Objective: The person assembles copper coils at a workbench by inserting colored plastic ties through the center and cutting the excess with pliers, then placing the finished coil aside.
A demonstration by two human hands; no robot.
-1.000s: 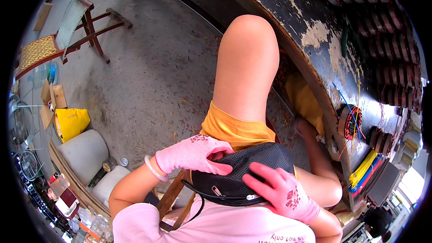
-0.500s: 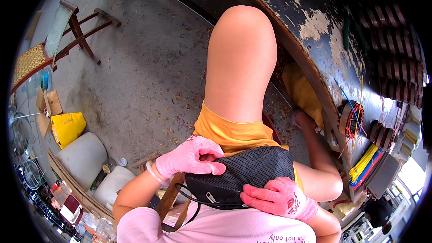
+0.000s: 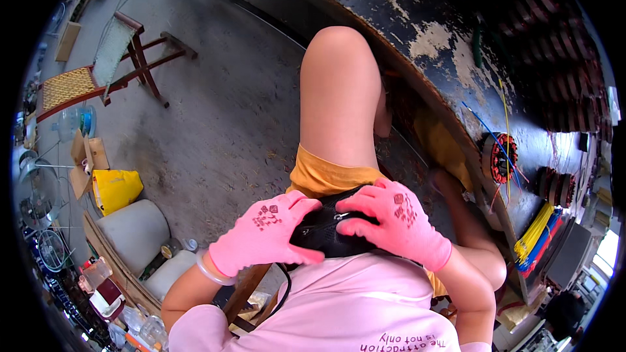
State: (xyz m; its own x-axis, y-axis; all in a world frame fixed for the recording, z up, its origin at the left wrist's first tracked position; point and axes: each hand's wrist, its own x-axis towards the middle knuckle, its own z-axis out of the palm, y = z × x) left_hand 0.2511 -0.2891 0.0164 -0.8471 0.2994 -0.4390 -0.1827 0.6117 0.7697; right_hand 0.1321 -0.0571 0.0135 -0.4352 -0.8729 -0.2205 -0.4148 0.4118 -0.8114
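A small black mesh bag [image 3: 324,238] with a zipper and a metal zipper pull rests on my lap, against my pink shirt. Both my hands wear pink gloves with dark printed marks. My left hand [image 3: 264,231] grips the bag's left side, its fingers over the top and its thumb below. From the right, my right hand [image 3: 394,221] holds the other side, with thumb and forefinger on either side of the zipper pull. Much of the bag is hidden under the gloves. A thin black cord [image 3: 287,283] loops down from its left end.
At right, a worn dark workbench [image 3: 404,29] carries wound motor stators [image 3: 503,158] and bundles of coloured sleeving [image 3: 536,234]. A folding chair [image 3: 124,58] stands at far left. Nearer lie a yellow bag [image 3: 117,189], a cardboard box [image 3: 88,156] and grey padded seats [image 3: 134,228].
My hands have come closer together on the bag, the right one moving up and turning inward. The bag has been drawn toward me, and the view has shifted slightly.
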